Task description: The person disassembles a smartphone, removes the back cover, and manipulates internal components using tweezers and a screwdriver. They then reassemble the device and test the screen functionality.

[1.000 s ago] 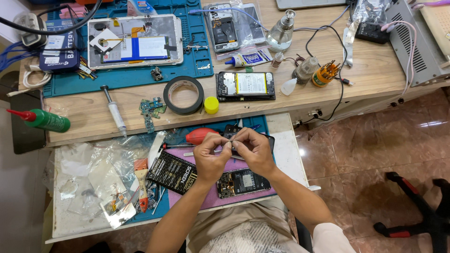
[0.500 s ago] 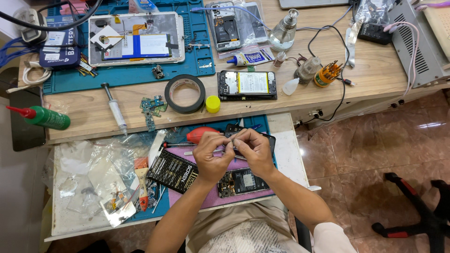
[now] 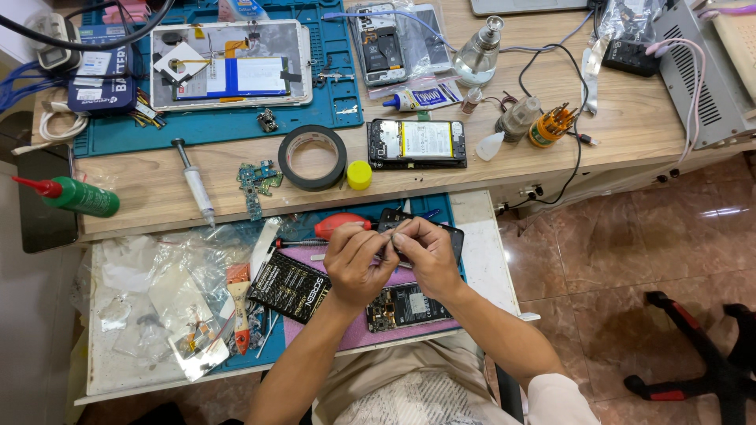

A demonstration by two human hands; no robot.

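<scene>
Open room: the pull-out tray [image 3: 490, 260] under the worktop [image 3: 630, 134] has a bare white strip along its right edge; beyond it lies tiled floor.
Left of the hands: crumpled clear plastic bags [image 3: 157, 291] and a black screw-sorting card [image 3: 290, 285] fill the tray's left half.
Close by: a red-handled tool [image 3: 340, 225] lies just behind the hands; an opened phone [image 3: 407, 305] lies on the purple mat [image 3: 354, 330] just below them.
Worktop above: a roll of black tape [image 3: 313, 157], a yellow cap [image 3: 359, 175] and a second opened phone [image 3: 417, 143] sit near the front edge.
Left hand [image 3: 356, 266]: curled, fingertips pinched together on a small part too tiny to make out.
Right hand [image 3: 425, 253]: meets the left fingertip to fingertip, pinching the same spot.
Held thing: a dark phone frame [image 3: 451, 238], resting on the tray under both hands.
Arms: both forearms rise from the lap and converge over the tray.
</scene>
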